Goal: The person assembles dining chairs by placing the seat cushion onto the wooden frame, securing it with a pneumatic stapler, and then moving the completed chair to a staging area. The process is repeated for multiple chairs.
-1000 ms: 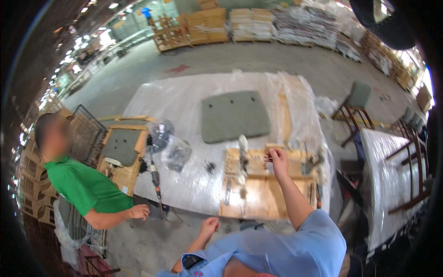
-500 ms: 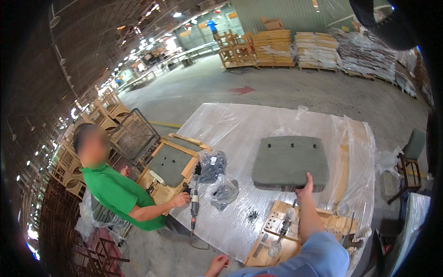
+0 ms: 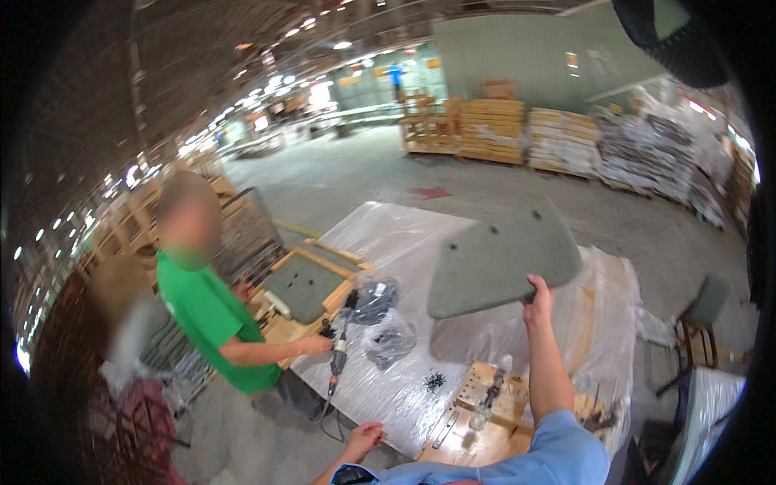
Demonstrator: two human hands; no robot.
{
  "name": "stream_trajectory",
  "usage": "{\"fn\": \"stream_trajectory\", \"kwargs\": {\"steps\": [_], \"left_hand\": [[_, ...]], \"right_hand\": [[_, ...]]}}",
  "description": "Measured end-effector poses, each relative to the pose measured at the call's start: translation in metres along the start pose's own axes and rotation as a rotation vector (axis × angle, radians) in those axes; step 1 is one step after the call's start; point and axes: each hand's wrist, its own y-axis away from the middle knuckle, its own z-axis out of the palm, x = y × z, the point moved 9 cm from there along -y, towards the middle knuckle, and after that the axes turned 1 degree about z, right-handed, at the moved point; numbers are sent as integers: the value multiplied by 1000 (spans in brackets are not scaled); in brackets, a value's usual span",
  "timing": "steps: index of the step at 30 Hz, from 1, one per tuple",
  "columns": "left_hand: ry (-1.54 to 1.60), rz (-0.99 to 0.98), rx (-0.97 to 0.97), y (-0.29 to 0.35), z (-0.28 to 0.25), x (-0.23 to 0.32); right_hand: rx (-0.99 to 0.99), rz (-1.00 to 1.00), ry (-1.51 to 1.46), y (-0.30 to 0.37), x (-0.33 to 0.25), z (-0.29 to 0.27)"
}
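Note:
My right hand (image 3: 537, 302) grips the near edge of a grey-green padded chair seat (image 3: 505, 259), thumb showing over its top face. The seat is raised off the wrapped table and tilted, its left side lower. Three small black pieces sit in a row along its far side. Low in the view, my left hand (image 3: 365, 437) hangs by the table's near edge with fingers curled in, and nothing shows in it. Left of my right forearm lies a wooden jig (image 3: 477, 424) with metal clamps. A small heap of black bits (image 3: 435, 381) rests beside it.
Across the table, a co-worker in a green shirt (image 3: 212, 303) has a hand near a power screwdriver (image 3: 338, 356). Another seat (image 3: 303, 284) lies in a wooden frame there. Plastic bags (image 3: 388, 339) lie mid-table. A chair (image 3: 702, 319) stands at right; stacked pallets (image 3: 562, 141) line the back.
My right hand has lifted the chair seat from the table and tilted it. My left hand has moved a little up and left. The whole view has shifted slightly.

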Motion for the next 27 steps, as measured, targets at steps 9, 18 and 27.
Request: {"fn": "stream_trajectory", "kwargs": {"steps": [9,18,27], "left_hand": [[94,695,296,45,-139,238],[495,143,-568,105,-87,103],[263,-1005,-1006,348,7,-73]], "right_hand": [[-405,-359,134,255,-192,139],[-905,-323,953,477,-160,195],[-393,-98,1798,397,-26,-18]]}}
